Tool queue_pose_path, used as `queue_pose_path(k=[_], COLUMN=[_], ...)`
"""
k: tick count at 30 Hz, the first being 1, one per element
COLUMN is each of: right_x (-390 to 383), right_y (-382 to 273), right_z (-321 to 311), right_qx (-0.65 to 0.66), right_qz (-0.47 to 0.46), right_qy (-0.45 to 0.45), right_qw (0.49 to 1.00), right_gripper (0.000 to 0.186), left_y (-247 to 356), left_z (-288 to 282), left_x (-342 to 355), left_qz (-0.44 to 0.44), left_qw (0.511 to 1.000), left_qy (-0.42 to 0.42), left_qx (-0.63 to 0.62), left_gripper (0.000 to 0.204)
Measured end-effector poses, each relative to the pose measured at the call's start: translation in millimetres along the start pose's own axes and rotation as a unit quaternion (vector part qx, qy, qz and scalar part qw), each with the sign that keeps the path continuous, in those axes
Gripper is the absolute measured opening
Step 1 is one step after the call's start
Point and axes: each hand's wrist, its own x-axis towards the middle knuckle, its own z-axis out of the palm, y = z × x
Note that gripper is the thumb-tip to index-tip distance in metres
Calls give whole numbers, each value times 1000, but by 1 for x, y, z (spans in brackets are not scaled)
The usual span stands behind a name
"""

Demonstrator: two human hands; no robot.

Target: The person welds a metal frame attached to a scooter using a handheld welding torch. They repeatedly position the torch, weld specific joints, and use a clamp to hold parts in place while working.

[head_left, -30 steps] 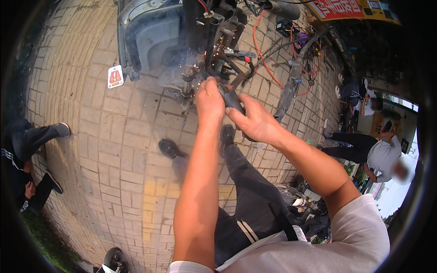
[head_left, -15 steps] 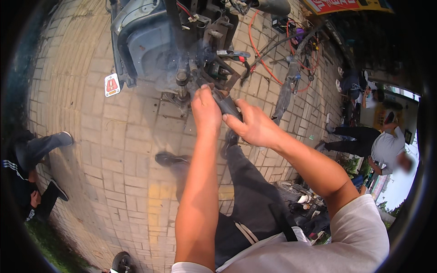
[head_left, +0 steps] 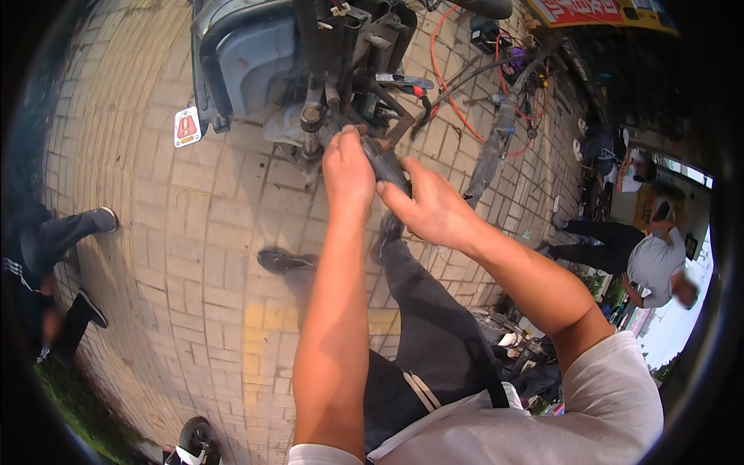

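My left hand (head_left: 346, 174) and my right hand (head_left: 432, 208) are closed from either side round a thick, dark grey tool body (head_left: 391, 172). Its exact kind is hard to make out, and its far end is hidden by my fingers and the metal parts beyond. Just past my left hand stands a worn metal post (head_left: 311, 120) of a partly stripped vehicle, with a blue-grey plastic body panel (head_left: 260, 70). A tool with a silver top and a red part (head_left: 404, 80) rests on the frame, beyond my right hand.
An orange hose (head_left: 435, 48) curves over the brick paving at the far right, near a dark box (head_left: 486, 36) and a grey wrapped tube (head_left: 493, 147). A white-and-red plate (head_left: 187, 127) sits left. Persons are at the left edge (head_left: 74, 232) and right (head_left: 655, 260).
The pale haze around the metal post has thinned. The vehicle sits slightly higher in view. Both hands keep their hold on the dark grey tool.
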Motion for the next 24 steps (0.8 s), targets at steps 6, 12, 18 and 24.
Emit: queue_pose_path(k=[6, 12, 18, 24], right_x=[3, 4, 3, 3], right_y=[-4, 0, -14, -15], right_z=[0, 4, 0, 1], right_qx=[9, 10, 38, 52], right_qz=[12, -5, 11, 21], right_qy=[0, 37, -1, -4], right_qw=[1000, 999, 999, 998], right_gripper=[57, 44, 55, 55], left_y=[7, 10, 17, 19], left_z=[-1, -1, -2, -3], left_x=[1, 1, 3, 3], left_qz=[3, -9, -20, -21], left_qw=[1000, 1000, 1000, 999], left_qy=[-2, -7, -9, -13], left_qx=[19, 11, 19, 24], left_gripper=[42, 43, 42, 42])
